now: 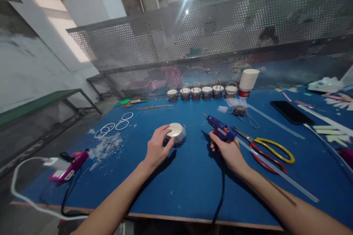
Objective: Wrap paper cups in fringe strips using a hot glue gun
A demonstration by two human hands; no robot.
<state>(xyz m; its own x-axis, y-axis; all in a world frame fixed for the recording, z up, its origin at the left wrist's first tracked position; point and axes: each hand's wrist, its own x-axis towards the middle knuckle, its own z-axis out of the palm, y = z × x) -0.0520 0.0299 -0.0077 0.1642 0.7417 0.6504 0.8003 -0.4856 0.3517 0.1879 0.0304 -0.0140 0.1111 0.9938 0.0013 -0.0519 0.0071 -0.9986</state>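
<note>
On the blue table (190, 176), my left hand (158, 145) has its fingers wrapped round a small cup (176, 132) with a pale top and grey ridged side. My right hand (226, 148) grips a blue glue gun (220, 127), whose nozzle points up and to the left. A long clear glue stick (278, 170) runs from the gun's rear end toward the lower right. The gun and the cup are apart. Scissors (271, 150) with one yellow and one red handle lie right of my right hand.
Several small cups (206, 93) line the back edge beside a stack of paper cups (249, 79). White rings (122, 125) and scraps (107, 147) lie left. A purple power strip (68, 168) sits at the left edge. A black phone (291, 112) lies right.
</note>
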